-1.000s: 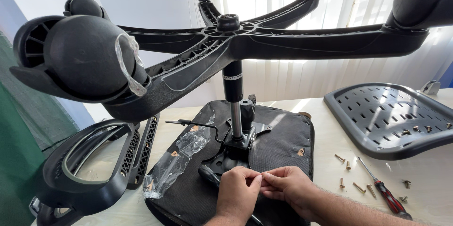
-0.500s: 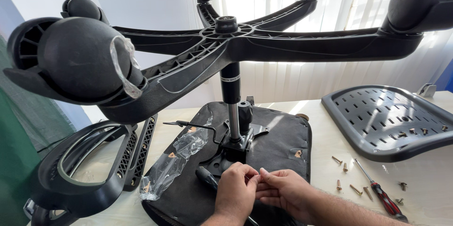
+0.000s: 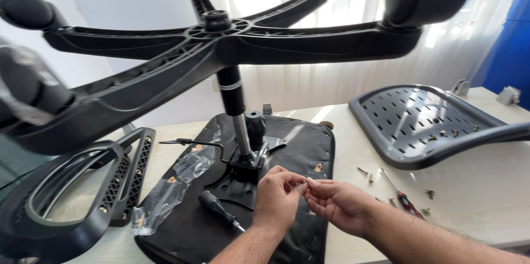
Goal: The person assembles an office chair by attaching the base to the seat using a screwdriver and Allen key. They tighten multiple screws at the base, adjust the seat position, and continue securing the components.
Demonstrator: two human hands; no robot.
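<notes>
While my two hands meet over the near end of the upturned chair seat point(image 3: 287, 148), I judge the step in hand to be readying a small fastener for the mechanism plate point(image 3: 243, 178). My left hand point(image 3: 279, 198) and right hand point(image 3: 339, 203) are touching at the fingertips, pinched together on something tiny and pale between them; it is too small for me to tell what it is, perhaps a screw or washer. Neither hand is slack: both are closed in a fine pinch.

The seat lies underside up on the bench point(image 3: 469, 209), reaching from its middle toward the near edge. The gas column point(image 3: 234, 109) stands upright from the plate, carrying the five-armed base point(image 3: 221, 38) with its castors overhead. A black-handled screwdriver point(image 3: 218, 209) lies on the seat just beside my left wrist, and a crumpled clear plastic bag point(image 3: 176, 184) rests on the seat's left side. An armrest point(image 3: 72, 198) sits toward the bench's left edge. The perforated backrest shell point(image 3: 425, 123) is toward the right edge, with a red-handled screwdriver point(image 3: 403, 200) and loose screws point(image 3: 367, 174) between it and the seat.

By my judgement, the next move calls for carrying the pinched piece to a hole in the plate without dropping it, then freeing one hand for the black-handled driver close by.
</notes>
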